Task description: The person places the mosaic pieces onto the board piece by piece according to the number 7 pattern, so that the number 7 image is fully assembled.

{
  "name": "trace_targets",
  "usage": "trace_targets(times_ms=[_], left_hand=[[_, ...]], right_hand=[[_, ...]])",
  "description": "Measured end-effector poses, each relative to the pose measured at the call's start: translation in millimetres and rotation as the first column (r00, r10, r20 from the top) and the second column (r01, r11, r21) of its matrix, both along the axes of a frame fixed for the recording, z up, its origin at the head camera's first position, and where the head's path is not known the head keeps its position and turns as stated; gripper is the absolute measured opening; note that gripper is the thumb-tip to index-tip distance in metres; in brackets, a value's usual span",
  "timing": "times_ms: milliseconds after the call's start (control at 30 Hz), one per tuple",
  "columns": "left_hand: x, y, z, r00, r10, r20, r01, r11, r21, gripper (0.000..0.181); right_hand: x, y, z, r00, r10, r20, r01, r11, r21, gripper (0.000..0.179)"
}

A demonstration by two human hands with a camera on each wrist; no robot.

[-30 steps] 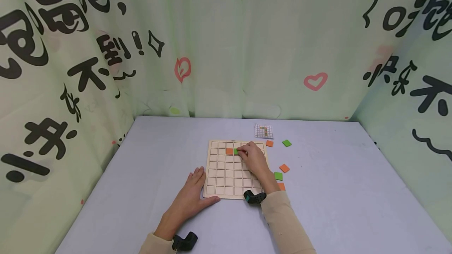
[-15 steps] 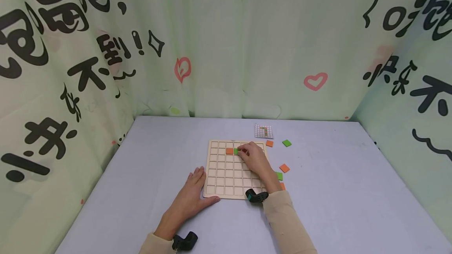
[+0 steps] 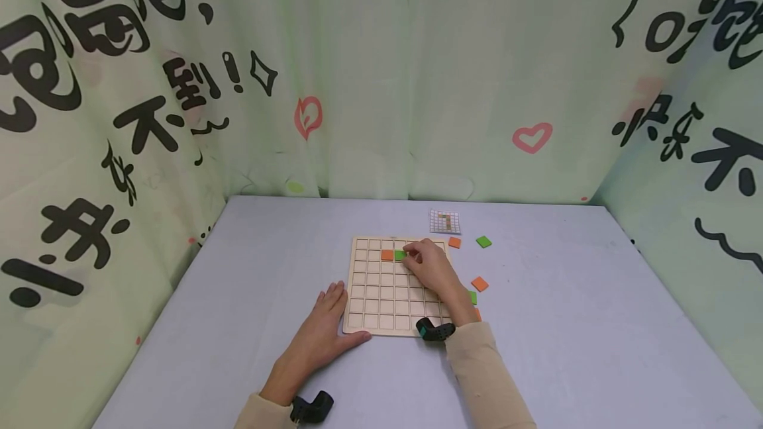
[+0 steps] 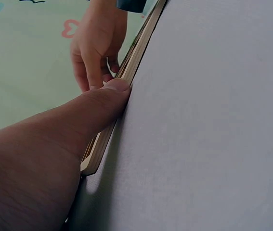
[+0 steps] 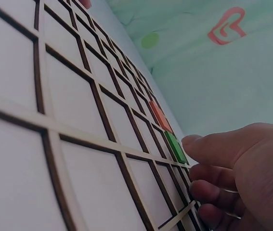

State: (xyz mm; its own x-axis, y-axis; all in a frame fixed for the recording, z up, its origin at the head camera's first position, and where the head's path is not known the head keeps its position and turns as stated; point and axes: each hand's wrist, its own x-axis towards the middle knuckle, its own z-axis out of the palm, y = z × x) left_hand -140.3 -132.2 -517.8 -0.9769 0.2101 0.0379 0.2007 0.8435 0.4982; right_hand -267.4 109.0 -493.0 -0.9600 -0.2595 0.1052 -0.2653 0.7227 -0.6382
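A square wooden grid board point(image 3: 379, 298) lies on the table. An orange tile point(image 3: 387, 255) and a green tile point(image 3: 400, 255) sit side by side in cells of a far row. My right hand point(image 3: 433, 270) is over the board's right part, loosely bent fingers beside the green tile. In the right wrist view, a fingertip point(image 5: 191, 140) is right at that tile's edge, and the tile lies in its cell. My left hand point(image 3: 324, 323) rests with straight fingers at the board's left side. Its thumb point(image 4: 114, 86) touches the front edge.
Right of the board lie loose tiles: an orange tile point(image 3: 455, 242), a green tile point(image 3: 483, 241) and another orange tile point(image 3: 479, 284). Two more are partly hidden by my right wrist. A small printed grid card point(image 3: 445, 222) lies behind the board. A curtain point(image 3: 369, 85) surrounds the table.
My right hand has shifted slightly right, off the green tile, so more of that tile shows. The left hand has not moved.
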Motion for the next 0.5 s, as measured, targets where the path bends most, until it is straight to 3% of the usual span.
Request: trace_targets(times_ms=[500], left_hand=[[-0.3, 0.3, 0.4, 1.000, 0.004, -0.001, -0.004, 1.000, -0.009, 0.101]], right_hand=[[-1.7, 4.2, 0.7, 0.999, -0.041, 0.009, 0.042, 0.997, -0.065, 0.035]])
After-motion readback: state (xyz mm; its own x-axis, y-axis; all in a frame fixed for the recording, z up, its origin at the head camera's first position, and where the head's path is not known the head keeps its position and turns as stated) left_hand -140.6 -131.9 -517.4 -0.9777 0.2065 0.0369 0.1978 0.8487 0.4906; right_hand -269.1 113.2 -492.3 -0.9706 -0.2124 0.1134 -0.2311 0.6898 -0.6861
